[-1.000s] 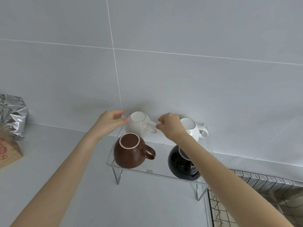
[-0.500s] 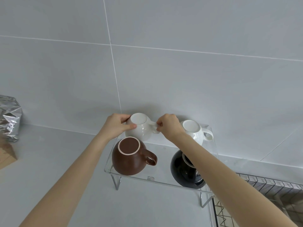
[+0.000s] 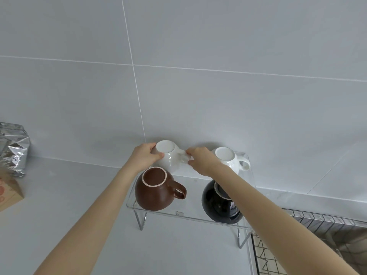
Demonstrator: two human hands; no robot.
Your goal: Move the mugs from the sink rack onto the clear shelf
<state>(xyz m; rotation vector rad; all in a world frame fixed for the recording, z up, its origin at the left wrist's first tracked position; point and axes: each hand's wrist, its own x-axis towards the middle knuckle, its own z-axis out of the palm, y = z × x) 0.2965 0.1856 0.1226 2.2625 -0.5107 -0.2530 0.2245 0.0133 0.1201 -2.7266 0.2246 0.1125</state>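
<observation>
Several mugs stand upside down on the clear shelf (image 3: 190,213). At the back left is a white mug (image 3: 168,157). My left hand (image 3: 144,156) grips its left side and my right hand (image 3: 200,159) pinches its handle. A second white mug (image 3: 228,158) stands at the back right. The brown mug (image 3: 155,190) is at the front left with its handle pointing right. My right forearm partly covers the black mug (image 3: 216,205) at the front right.
The shelf stands on thin legs on a grey counter against a tiled wall. A wire sink rack (image 3: 327,231) lies at the lower right. A silver foil bag (image 3: 14,148) and a cardboard box (image 3: 9,192) sit at the far left.
My left hand has closed around the back left white mug's side. My right hand stays on its handle. The mug has barely shifted.
</observation>
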